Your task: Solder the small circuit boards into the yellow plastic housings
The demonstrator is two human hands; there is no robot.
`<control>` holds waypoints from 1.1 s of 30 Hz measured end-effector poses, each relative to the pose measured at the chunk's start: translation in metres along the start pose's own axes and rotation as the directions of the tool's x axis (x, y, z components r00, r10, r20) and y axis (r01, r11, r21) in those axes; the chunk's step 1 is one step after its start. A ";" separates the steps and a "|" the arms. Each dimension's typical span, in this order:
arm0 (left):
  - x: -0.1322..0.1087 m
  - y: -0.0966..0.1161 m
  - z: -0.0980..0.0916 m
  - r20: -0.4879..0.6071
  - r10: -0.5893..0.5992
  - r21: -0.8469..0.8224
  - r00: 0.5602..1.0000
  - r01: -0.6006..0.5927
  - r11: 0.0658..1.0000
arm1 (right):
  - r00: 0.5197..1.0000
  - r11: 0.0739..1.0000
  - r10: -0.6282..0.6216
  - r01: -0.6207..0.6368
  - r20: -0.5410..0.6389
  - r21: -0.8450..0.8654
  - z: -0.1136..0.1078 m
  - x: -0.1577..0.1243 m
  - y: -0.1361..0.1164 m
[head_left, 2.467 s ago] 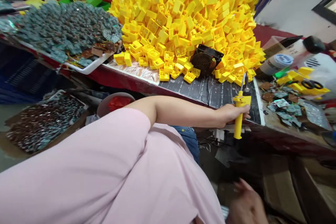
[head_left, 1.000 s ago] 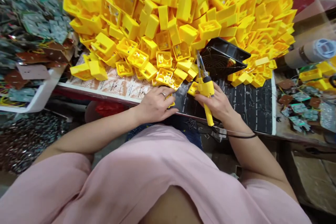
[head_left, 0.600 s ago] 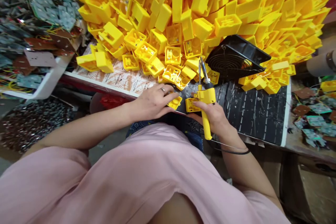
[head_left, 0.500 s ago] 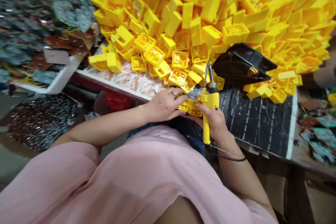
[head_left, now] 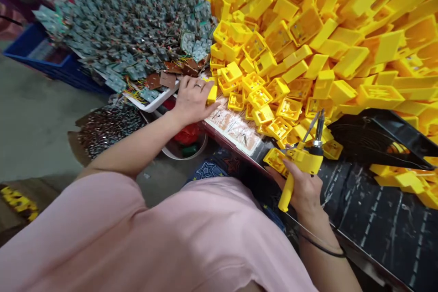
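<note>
The right hand (head_left: 304, 187) is gripping a yellow soldering iron (head_left: 301, 162) by its handle, tip pointing up and away, at the table's near edge. A small yellow case (head_left: 274, 159) is lying against its fingertips. The left hand (head_left: 192, 99) is resting palm down beside a white tray (head_left: 154, 101), touching another yellow piece (head_left: 212, 93); whether it is gripping cannot be told. A heap of circuit boards (head_left: 130, 23) is filling the tray. A pile of yellow cases (head_left: 308, 32) is rising behind, against a black fan (head_left: 372, 139).
</note>
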State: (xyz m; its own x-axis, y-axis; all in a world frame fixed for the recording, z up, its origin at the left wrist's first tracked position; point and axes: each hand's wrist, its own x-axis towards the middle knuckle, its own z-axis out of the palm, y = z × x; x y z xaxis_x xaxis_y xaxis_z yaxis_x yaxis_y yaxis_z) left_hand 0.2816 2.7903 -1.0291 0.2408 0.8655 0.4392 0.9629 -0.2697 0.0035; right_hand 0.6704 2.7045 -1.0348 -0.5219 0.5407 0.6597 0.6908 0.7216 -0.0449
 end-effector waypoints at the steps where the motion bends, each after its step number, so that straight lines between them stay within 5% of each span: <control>1: -0.002 0.000 0.002 0.002 0.033 -0.016 0.999 -0.033 0.999 | 1.000 1.000 0.008 -0.008 -0.001 0.002 0.002 0.000 0.000; 5: -0.009 -0.001 -0.004 0.066 0.230 -0.163 0.971 -0.217 0.962 | 0.999 0.996 0.037 -0.034 -0.034 0.079 0.002 -0.002 -0.001; 10: -0.003 0.020 -0.011 0.099 0.509 -0.417 0.855 -0.429 0.801 | 0.999 0.994 0.043 -0.042 -0.004 0.102 -0.003 0.000 -0.004; 13: 0.001 0.057 -0.007 -0.007 0.642 -0.507 0.767 -0.556 0.659 | 1.000 0.997 0.030 -0.030 0.005 0.066 -0.003 -0.001 -0.005; 16: 0.004 0.090 -0.002 -0.163 0.653 -0.404 0.739 -0.654 0.639 | 1.000 1.000 0.028 -0.028 0.001 0.014 -0.002 -0.004 -0.005; 20: 0.003 0.095 -0.003 -0.260 0.653 -0.405 0.711 -0.694 0.595 | 0.998 0.998 0.058 -0.058 -0.019 0.027 -0.001 -0.005 -0.008; 23: 0.000 0.080 -0.003 -0.304 0.588 -0.463 0.750 -0.655 0.597 | 0.996 0.997 0.079 -0.078 -0.033 0.026 -0.002 -0.003 -0.010; 28: 0.001 0.062 -0.001 -0.201 0.488 -0.517 0.849 -0.515 0.684 | 0.994 0.997 0.081 -0.080 -0.070 0.010 0.004 0.002 -0.004; 32: 0.009 0.068 -0.017 -0.050 0.555 -0.642 0.830 -0.452 0.619 | 0.987 0.986 0.135 -0.143 -0.082 -0.091 0.014 0.003 -0.014; 33: 0.011 0.069 -0.021 0.088 0.579 -0.656 0.810 -0.390 0.645 | 0.984 0.975 0.165 -0.174 -0.073 -0.141 0.015 0.003 -0.017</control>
State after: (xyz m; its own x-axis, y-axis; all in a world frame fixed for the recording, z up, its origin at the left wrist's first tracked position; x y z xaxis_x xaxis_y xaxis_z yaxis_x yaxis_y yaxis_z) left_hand 0.3485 2.7722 -1.0053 0.7637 0.5821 0.2790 0.4478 -0.7891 0.4205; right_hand 0.6492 2.7002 -1.0430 -0.3629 0.6195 0.6961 0.8346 0.5482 -0.0528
